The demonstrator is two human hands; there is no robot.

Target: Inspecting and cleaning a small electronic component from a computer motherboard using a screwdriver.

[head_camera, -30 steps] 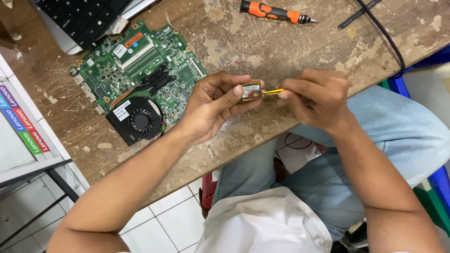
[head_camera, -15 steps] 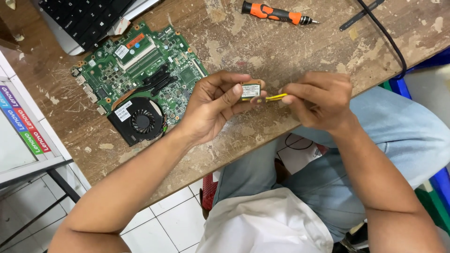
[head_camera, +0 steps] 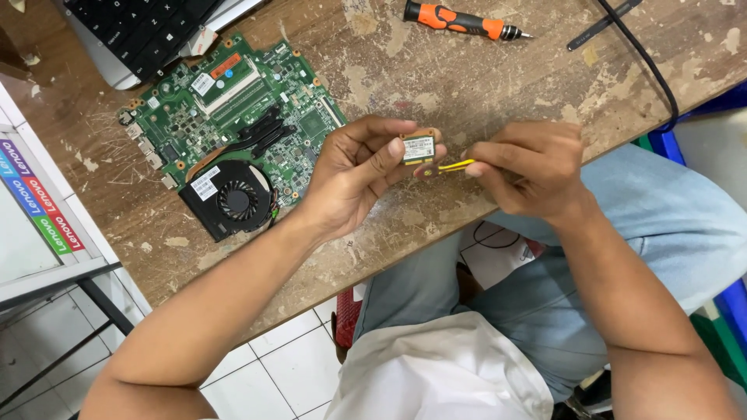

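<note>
My left hand (head_camera: 362, 175) pinches a small square circuit card (head_camera: 419, 148) with a white label, held just above the front edge of the worn wooden table (head_camera: 436, 74). My right hand (head_camera: 529, 167) grips a thin yellow tool (head_camera: 455, 165) whose tip touches the card's lower right corner. Left of my hands a green laptop motherboard (head_camera: 233, 109) lies flat, with a black cooling fan (head_camera: 233, 201) and copper heat pipes on it.
An orange-handled screwdriver (head_camera: 459, 19) lies at the table's far side. A black cable (head_camera: 646, 62) runs down the right. A black laptop keyboard (head_camera: 140, 27) sits top left. A white panel with a coloured strip (head_camera: 39, 210) stands at left. Tiled floor lies below.
Both hands with the card and yellow tool stayed nearly still; the tool tip shifted slightly against the card's edge.
</note>
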